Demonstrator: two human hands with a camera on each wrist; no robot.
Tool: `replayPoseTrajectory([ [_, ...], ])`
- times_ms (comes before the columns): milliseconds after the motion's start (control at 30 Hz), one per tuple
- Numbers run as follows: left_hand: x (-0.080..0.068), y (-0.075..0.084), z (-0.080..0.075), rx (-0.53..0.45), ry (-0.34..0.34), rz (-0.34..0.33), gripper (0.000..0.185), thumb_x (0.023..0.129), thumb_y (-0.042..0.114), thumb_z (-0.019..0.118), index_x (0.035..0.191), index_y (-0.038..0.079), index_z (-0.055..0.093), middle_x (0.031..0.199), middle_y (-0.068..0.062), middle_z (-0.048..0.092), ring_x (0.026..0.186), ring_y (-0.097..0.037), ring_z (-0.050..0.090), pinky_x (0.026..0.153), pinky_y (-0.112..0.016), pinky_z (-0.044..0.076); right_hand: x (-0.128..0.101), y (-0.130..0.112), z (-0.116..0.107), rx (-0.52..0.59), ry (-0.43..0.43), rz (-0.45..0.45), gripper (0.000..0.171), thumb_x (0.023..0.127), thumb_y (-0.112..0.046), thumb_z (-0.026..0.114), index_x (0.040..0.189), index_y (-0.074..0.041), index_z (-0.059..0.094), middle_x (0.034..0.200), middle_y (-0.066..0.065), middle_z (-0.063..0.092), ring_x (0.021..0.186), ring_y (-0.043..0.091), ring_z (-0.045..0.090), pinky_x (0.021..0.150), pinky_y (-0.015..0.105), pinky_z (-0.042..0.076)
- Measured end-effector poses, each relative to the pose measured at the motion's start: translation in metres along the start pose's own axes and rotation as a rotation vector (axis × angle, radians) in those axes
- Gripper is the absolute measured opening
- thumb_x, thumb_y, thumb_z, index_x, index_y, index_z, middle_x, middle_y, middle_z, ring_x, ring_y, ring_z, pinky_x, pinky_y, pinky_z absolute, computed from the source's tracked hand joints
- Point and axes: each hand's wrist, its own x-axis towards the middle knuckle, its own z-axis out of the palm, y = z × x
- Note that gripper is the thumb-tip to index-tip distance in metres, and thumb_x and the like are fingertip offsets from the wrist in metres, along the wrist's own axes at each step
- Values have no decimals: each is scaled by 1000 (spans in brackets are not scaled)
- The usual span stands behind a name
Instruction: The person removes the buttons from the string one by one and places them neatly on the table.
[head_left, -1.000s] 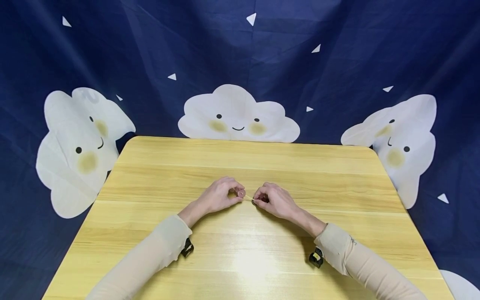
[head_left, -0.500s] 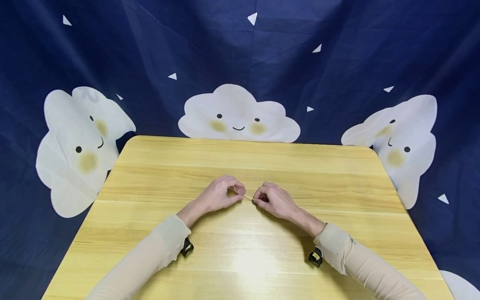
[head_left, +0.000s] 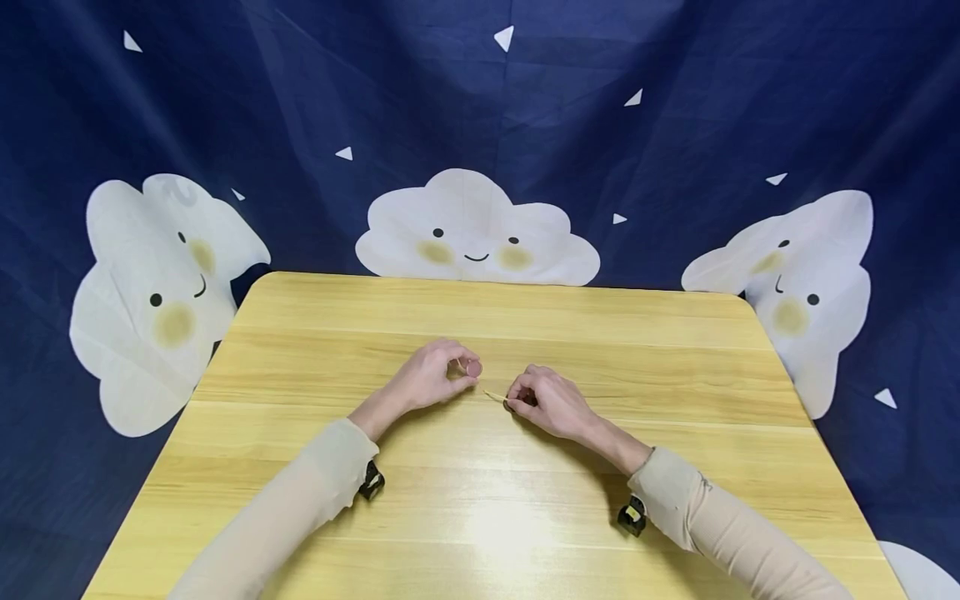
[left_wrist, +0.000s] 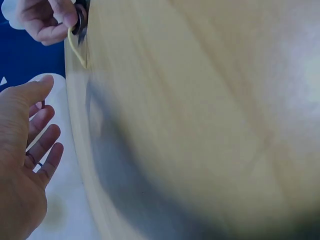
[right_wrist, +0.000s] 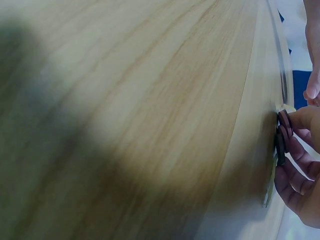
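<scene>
My left hand (head_left: 431, 375) pinches a small pink round disc (head_left: 473, 368) between thumb and fingertips, above the table. In the left wrist view this hand (left_wrist: 25, 135) hides most of the disc. To its right, my right hand (head_left: 551, 402) holds a thin yellow cord (head_left: 495, 396) whose free end sticks out toward the left hand. In the right wrist view several dark-edged discs (right_wrist: 281, 145) sit in a row against the fingers of this hand. More cord hangs below them. The discs look button-like; whether the cord runs through them I cannot tell.
The light wooden table (head_left: 420, 517) spreads out around both hands. Behind it hangs a dark blue curtain (head_left: 420, 83) with a printed white cloud (head_left: 477, 217). A black wrist camera (head_left: 371, 481) hangs beneath the left cuff and another camera (head_left: 632, 515) beneath the right.
My left hand has moved up and left with the pink disc, away from the right hand. The cord, earlier spanning both hands, now shows a free end. The right hand has stayed put.
</scene>
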Motion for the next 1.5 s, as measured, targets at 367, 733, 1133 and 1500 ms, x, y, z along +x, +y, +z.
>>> replayPoseTrajectory([
  [367, 21, -6, -3, 78, -14, -37, 32, 91, 26, 83, 117, 8, 76, 103, -5, 76, 99, -22, 69, 94, -40, 58, -3, 2, 1, 7, 0, -16, 6, 97, -26, 75, 98, -21, 76, 91, -8, 65, 83, 6, 57, 73, 24, 50],
  [733, 39, -14, 5, 105, -57, -88, 29, 93, 28, 82, 115, 10, 77, 103, -2, 77, 103, -22, 70, 100, -40, 57, -2, 2, -1, 12, -7, -14, 4, 97, -26, 75, 96, -22, 76, 90, -9, 65, 82, 5, 56, 72, 23, 49],
  [1133, 49, -22, 13, 119, -74, -105, 15, 94, 29, 81, 102, 18, 76, 98, 3, 75, 101, -19, 67, 96, -38, 56, -2, 2, -1, 4, -5, -17, 5, 97, -27, 75, 97, -22, 76, 90, -9, 65, 83, 5, 57, 72, 22, 48],
  [1500, 52, -22, 13, 111, -73, -125, 18, 92, 31, 83, 101, 17, 76, 95, 1, 71, 95, -17, 64, 88, -36, 55, -1, 1, 0, -4, -4, -18, 4, 98, -26, 74, 96, -23, 76, 90, -10, 65, 82, 4, 57, 72, 23, 49],
])
